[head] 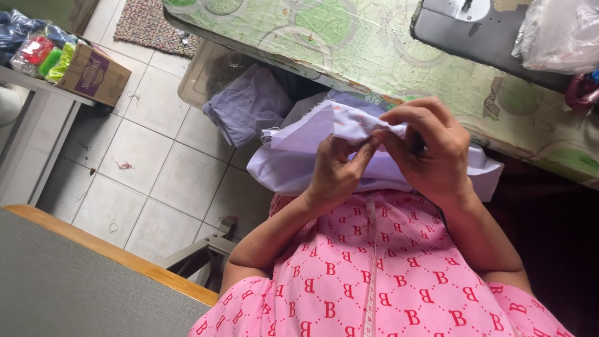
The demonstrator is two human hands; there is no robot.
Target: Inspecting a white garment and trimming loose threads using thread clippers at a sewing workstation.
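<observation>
Both hands are closed on a piece of pale lilac fabric (349,134), held above the person's lap just in front of the near edge of the table (349,43). The left hand (337,171) grips the cloth from below, thumb and forefinger pinched together on a folded edge. The right hand (430,150) is curled over the top of the same fold, fingertips pressed together on it, touching the left fingertips. The rest of the fabric hangs down over the pink patterned garment (380,274), on which a measuring tape (372,262) lies.

A brown cardboard box (93,75) with a purple label stands at the corner of a grey side table (37,118) at the upper left; clear bags (40,56) of red and green items lie beside it. A clear plastic bag (558,31) rests on the table's far right, beside a grey sewing machine base (480,34).
</observation>
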